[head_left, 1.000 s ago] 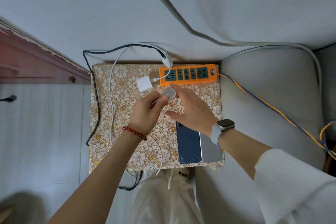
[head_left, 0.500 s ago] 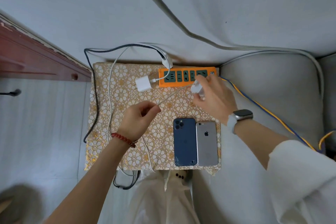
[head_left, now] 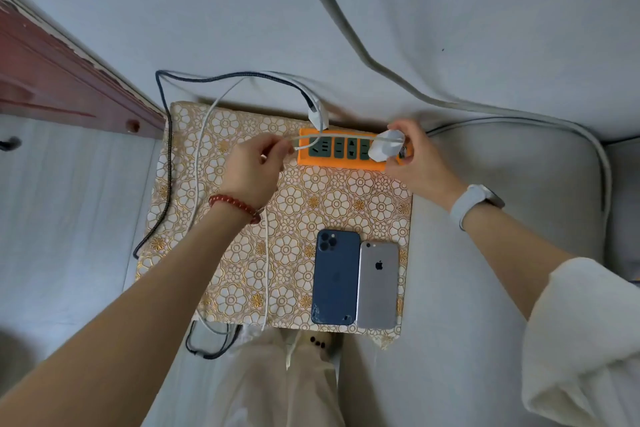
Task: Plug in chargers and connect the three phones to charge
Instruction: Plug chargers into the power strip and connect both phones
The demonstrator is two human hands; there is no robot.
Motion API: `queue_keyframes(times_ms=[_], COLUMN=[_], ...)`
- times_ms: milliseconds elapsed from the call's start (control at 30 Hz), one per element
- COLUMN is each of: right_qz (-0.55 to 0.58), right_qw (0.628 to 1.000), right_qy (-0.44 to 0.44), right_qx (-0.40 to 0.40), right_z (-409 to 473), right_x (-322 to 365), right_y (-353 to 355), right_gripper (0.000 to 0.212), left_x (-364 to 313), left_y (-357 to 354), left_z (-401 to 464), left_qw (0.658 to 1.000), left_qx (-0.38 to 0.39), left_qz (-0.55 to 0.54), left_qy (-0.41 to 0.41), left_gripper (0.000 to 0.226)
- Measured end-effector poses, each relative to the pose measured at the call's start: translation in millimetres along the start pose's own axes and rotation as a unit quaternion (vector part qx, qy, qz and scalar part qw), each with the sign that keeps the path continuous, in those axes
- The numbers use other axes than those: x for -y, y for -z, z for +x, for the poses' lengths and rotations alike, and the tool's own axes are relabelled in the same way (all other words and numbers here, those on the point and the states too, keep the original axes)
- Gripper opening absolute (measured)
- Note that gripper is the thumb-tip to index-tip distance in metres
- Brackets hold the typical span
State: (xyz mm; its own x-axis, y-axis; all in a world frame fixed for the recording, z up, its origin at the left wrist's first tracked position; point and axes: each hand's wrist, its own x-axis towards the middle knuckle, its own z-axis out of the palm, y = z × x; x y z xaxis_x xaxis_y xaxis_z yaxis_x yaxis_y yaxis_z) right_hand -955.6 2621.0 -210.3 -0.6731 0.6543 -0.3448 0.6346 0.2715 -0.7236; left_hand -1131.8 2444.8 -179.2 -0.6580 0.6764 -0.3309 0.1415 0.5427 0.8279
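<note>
A: Where's the charger?
B: The right hand [head_left: 420, 158] grips the white charger [head_left: 386, 149] over the right end of the orange power strip [head_left: 341, 163], at the far edge of the desk [head_left: 311, 198]

A: And the left hand [head_left: 251, 168]?
B: It pinches the white cable [head_left: 332, 141], which runs across the strip to that charger

A: The phones?
B: I see two, face down and touching, near the desk's front right: a blue phone [head_left: 335, 277] and a silver phone [head_left: 377, 284]. Another white plug [head_left: 318, 114] sits at the strip's left end
</note>
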Motion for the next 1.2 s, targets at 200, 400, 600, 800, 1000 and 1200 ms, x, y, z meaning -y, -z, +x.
queue_keyframes(times_ms=[200,400,600,800,1000,1200], right_qz=[0.053,0.056,0.036,-0.026,0.002,-0.059], right_qw=[0.998,0.997,0.999,0.999,1.0,0.997], right_qy=[-0.033,-0.041,-0.007,0.02,-0.003,-0.023], right_qx=[-0.015,-0.024,0.004,0.033,0.004,-0.04], right_z=[1.9,1.2,-3.6,-1.4,-1.0,-3.2], right_x=[2.9,2.7,-3.2,-3.4,-0.7,5.3], right_y=[-6.3,-4.4,3.2,6.8,-4.8,-9.1], right_gripper=[0.042,0.052,0.049,0.049,0.047,0.045], left_x=[-7.9,-6.4,-7.0,-7.4,-3.4,-4.4], left_y=[-12.5,-17.6,-18.6,-17.4,-16.3,-17.5], left_z=[6.7,5.0,7.6,11.5,12.6,13.8], left_qw=[1.0,1.0,0.999,0.999,0.999,0.999], left_qx=[-0.008,0.011,0.016,0.004,-0.024,-0.013], left_qz=[0.022,0.02,0.031,0.044,0.041,0.035], left_qy=[-0.016,-0.014,-0.014,-0.014,-0.004,0.008], left_gripper=[0.022,0.019,0.019,0.019,0.02,0.019])
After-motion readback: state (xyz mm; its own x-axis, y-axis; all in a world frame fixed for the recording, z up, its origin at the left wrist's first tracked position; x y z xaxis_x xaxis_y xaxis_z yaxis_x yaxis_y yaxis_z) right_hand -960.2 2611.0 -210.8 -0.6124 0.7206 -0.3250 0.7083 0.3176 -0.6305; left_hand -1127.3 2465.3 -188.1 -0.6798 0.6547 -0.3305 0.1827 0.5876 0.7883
